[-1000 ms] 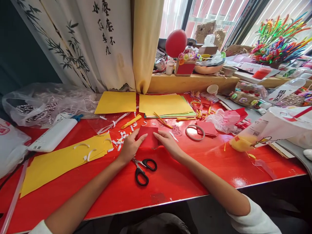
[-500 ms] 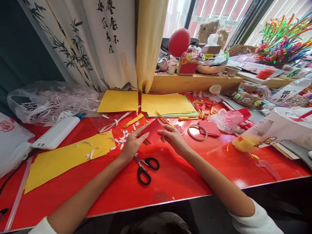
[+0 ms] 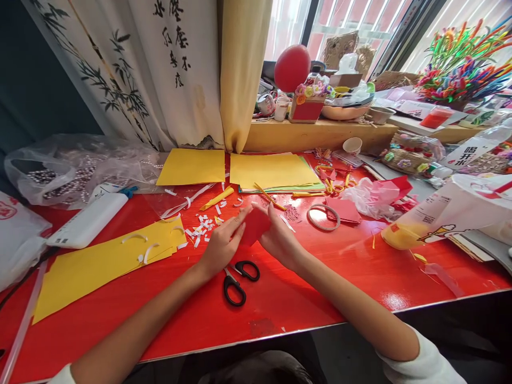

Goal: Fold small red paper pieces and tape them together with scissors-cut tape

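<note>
Between my two hands, above the table, is a piece of red paper (image 3: 255, 226). My left hand (image 3: 224, 240) closes on its left side, thumb toward me and fingers along the far edge. My right hand (image 3: 282, 239) presses against the right side, its fingers pointing up and partly hidden behind the paper. Black-handled scissors (image 3: 240, 280) lie on the table just below the paper, their blades partly covered by my left hand. White paper scraps (image 3: 199, 230) are scattered to the left of my left hand.
Yellow sheets (image 3: 108, 261) lie at left, and more yellow paper (image 3: 274, 170) at the back. A tape ring (image 3: 323, 217) rests beside red paper squares (image 3: 344, 209). A plastic cup (image 3: 416, 226) with yellow drink stands at right. A white power bank (image 3: 88, 220) lies at left.
The red paper has turned and now looks narrower between my hands. My right hand has shifted from pinching its corner to lying along its side. The scissors now show at a slightly different angle.
</note>
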Available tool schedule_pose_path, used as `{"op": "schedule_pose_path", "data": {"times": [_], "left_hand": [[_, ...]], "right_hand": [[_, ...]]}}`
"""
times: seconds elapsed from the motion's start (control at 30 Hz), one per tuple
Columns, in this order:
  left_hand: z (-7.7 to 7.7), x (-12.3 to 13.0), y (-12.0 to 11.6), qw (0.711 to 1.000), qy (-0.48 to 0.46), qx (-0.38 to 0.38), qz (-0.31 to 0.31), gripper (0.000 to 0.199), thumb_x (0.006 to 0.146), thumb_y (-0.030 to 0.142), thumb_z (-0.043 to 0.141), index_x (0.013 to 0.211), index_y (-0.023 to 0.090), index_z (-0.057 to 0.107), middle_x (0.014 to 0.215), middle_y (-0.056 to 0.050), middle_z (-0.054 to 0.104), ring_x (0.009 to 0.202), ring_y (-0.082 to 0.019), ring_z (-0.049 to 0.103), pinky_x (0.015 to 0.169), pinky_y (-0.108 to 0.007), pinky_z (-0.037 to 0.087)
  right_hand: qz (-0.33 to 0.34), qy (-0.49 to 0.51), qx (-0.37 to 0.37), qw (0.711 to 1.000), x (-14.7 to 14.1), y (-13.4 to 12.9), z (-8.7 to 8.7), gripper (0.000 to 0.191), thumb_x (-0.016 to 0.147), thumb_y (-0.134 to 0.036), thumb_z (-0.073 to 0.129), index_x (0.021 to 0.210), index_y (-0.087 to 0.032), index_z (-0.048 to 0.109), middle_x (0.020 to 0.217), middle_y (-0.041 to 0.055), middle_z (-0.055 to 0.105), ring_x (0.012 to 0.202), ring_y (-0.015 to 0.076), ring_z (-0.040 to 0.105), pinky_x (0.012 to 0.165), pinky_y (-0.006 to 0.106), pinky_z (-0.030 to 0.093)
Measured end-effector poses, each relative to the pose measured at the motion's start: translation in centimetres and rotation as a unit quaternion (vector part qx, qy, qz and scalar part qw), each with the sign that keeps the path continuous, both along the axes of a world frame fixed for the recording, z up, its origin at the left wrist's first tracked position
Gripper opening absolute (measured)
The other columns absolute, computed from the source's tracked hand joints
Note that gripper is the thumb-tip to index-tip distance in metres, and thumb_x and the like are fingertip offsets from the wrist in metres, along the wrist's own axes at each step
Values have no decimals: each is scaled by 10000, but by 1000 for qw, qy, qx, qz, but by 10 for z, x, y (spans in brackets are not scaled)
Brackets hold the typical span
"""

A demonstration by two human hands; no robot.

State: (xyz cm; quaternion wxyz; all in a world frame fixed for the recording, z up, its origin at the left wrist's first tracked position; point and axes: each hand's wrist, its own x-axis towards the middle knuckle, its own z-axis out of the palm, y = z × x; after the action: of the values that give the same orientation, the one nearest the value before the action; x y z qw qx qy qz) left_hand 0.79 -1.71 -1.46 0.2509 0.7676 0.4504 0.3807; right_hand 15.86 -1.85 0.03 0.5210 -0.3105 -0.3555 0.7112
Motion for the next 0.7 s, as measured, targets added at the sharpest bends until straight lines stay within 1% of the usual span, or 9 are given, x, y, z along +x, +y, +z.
{"op": "schedule_pose_path", "data": {"times": [0.07,0.13,0.17,0.23,0.3,0.37,0.47,0.57,0.7], "left_hand": [[3,-1,-1,998,-17,-32,49,479,929,373,383,1394,259,398,983,-28,669,780,-133,601,774,-242,482],[6,-2,-1,996,-33,-36,80,495,927,389,386,1406,268,374,1048,-27,662,752,-120,595,751,-230,483],[6,-2,-1,995,-38,-26,85,488,929,384,385,1404,272,377,1096,-31,648,777,-118,596,766,-225,481],[6,-2,-1,997,-33,5,73,457,940,349,369,1390,279,401,1126,-37,628,827,-117,597,806,-219,473],[5,0,-2,999,-14,38,34,437,946,296,354,1378,280,420,1108,-48,603,864,-116,592,835,-220,472],[3,1,-2,998,11,68,-7,445,940,261,367,1383,281,409,1133,-63,551,961,-132,574,892,-245,465],[0,2,-3,995,52,87,-26,493,922,295,418,1411,285,356,1196,-85,470,1114,-181,508,964,-309,446],[0,1,-4,995,67,71,-20,529,910,346,439,1424,309,321,1197,-83,443,1062,-186,520,924,-322,474],[2,0,-5,995,74,59,-12,518,904,374,437,1411,319,348,1170,-76,439,945,-171,530,872,-337,494]], "right_hand": [[15,8,6,1000,0,0,1,276,894,-411,462,1075,-232,569,1177,62,611,1035,170,595,855,304,497],[33,23,14,999,0,0,0,240,839,-311,576,1058,-215,590,1136,53,628,998,164,605,872,297,486],[41,27,19,999,0,0,0,254,812,-278,612,1056,-208,599,1102,49,640,974,163,610,880,301,482],[48,25,36,998,0,-1,-2,260,799,-275,631,1048,-205,615,1027,40,659,930,162,613,883,321,480],[46,12,58,997,0,-1,-5,228,817,-306,615,1025,-213,633,940,25,665,867,152,608,857,326,486],[38,-2,68,997,1,-1,-6,187,836,-336,596,969,-216,650,870,12,655,804,133,594,826,309,491],[36,-14,62,997,1,-2,-5,205,848,-380,576,944,-218,657,915,14,656,852,126,594,847,291,484],[55,-39,74,995,0,-4,-3,251,849,-399,570,1022,-234,649,1028,19,653,955,135,596,901,296,466],[46,-108,101,988,0,-5,-3,256,851,-389,564,1042,-237,641,1019,10,646,965,134,584,913,290,449]]}}
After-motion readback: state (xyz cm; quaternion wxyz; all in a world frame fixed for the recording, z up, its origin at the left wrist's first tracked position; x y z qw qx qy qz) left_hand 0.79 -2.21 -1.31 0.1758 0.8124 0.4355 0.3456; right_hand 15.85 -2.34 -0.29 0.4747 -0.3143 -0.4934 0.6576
